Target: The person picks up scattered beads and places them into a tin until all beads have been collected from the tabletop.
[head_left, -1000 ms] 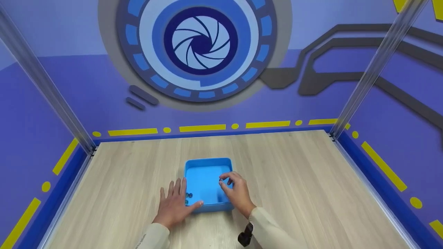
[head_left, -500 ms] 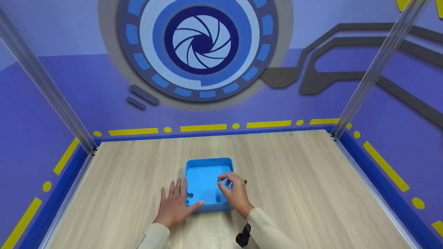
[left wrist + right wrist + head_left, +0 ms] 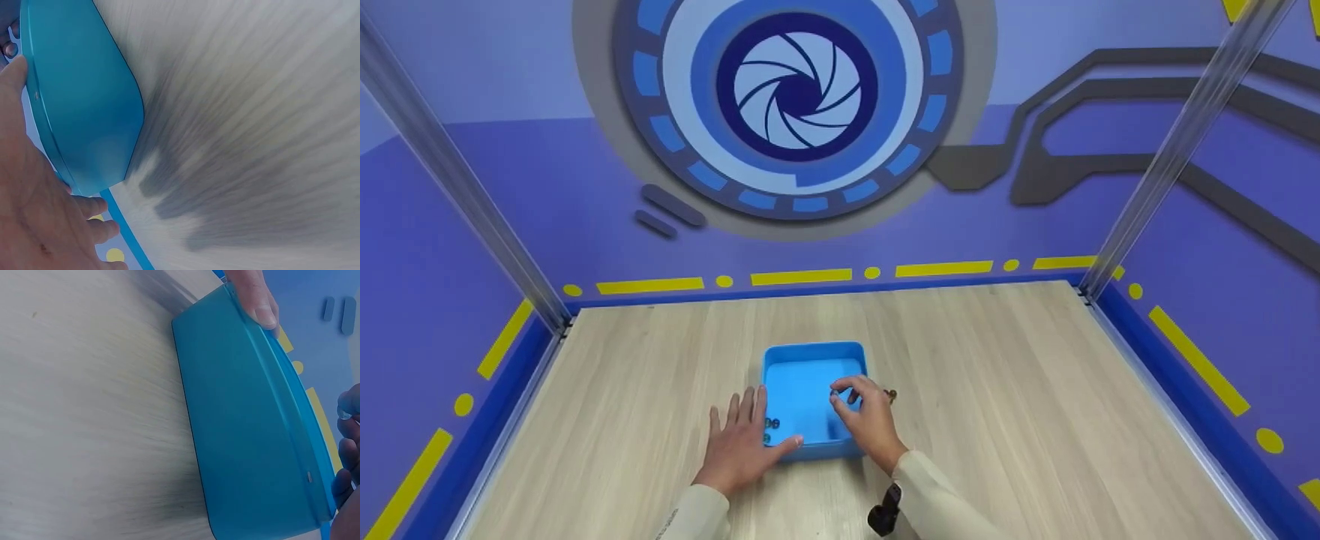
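A blue square box (image 3: 810, 451) sits on the table. My left hand (image 3: 733, 451) rests against its left side with straight, spread fingers, the thumb over the front rim. Over the right part of the box, my right hand (image 3: 874, 421) pinches a small clear glass marble (image 3: 344, 414) between thumb and forefinger; its other fingers are curled. In the box's front left corner lie a few dark marbles (image 3: 775, 424), partly behind the left fingers. Just right of the right hand's knuckles, small brownish marbles (image 3: 892, 394) show outside the box, partly covered by the hand.
The wooden table (image 3: 1005, 375) reaches to a printed purple back wall (image 3: 547, 180). Metal frame posts (image 3: 1177, 142) stand at its far corners, with side walls at left and right.
Brownish marbles have come into view at the right hand's outer edge; a second ago none showed there. The right hand has shifted slightly left, still pinching its marble. The left hand stays in place.
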The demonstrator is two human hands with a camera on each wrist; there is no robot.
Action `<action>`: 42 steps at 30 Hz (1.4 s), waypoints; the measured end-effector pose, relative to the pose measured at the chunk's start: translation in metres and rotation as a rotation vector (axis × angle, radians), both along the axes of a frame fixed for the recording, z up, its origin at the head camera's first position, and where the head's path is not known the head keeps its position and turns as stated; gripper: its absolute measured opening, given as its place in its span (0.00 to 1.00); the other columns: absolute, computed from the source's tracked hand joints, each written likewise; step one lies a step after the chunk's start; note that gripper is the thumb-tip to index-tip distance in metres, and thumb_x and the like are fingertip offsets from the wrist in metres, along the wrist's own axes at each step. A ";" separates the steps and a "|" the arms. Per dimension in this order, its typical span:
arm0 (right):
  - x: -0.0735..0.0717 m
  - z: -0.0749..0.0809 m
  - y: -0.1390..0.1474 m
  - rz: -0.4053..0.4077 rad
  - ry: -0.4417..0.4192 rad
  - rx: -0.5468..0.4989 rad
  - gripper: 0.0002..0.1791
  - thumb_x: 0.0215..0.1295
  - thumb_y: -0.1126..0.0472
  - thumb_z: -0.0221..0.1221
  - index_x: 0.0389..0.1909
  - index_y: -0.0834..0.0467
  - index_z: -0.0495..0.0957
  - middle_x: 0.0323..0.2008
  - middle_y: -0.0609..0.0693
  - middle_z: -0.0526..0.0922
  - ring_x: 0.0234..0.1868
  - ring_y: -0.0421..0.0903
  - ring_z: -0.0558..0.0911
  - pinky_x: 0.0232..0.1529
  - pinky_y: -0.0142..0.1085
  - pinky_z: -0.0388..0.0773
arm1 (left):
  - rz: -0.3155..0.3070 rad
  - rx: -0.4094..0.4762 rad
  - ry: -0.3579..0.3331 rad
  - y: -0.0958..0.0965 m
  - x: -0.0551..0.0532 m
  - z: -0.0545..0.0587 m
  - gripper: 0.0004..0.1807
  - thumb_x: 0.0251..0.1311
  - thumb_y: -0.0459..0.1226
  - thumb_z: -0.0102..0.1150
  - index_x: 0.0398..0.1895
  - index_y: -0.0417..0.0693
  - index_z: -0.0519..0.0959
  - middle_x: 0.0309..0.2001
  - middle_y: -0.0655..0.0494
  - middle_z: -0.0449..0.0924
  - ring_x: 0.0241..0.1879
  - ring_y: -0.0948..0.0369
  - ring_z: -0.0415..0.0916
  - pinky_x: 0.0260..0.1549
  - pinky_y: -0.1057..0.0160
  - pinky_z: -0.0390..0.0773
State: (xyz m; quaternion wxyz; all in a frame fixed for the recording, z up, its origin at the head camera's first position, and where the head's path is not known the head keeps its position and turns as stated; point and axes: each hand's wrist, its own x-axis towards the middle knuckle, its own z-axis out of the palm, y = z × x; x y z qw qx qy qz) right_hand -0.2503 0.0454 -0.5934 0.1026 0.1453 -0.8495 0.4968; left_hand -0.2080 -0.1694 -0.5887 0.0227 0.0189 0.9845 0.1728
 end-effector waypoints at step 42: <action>-0.007 0.001 -0.016 0.043 -0.016 -0.028 0.06 0.65 0.60 0.61 0.42 0.50 0.81 0.40 0.46 0.82 0.38 0.49 0.78 0.42 0.44 0.78 | 0.012 -0.003 0.007 0.000 -0.001 -0.003 0.60 0.49 0.74 0.51 0.76 0.45 0.50 0.75 0.41 0.54 0.74 0.39 0.50 0.67 0.28 0.40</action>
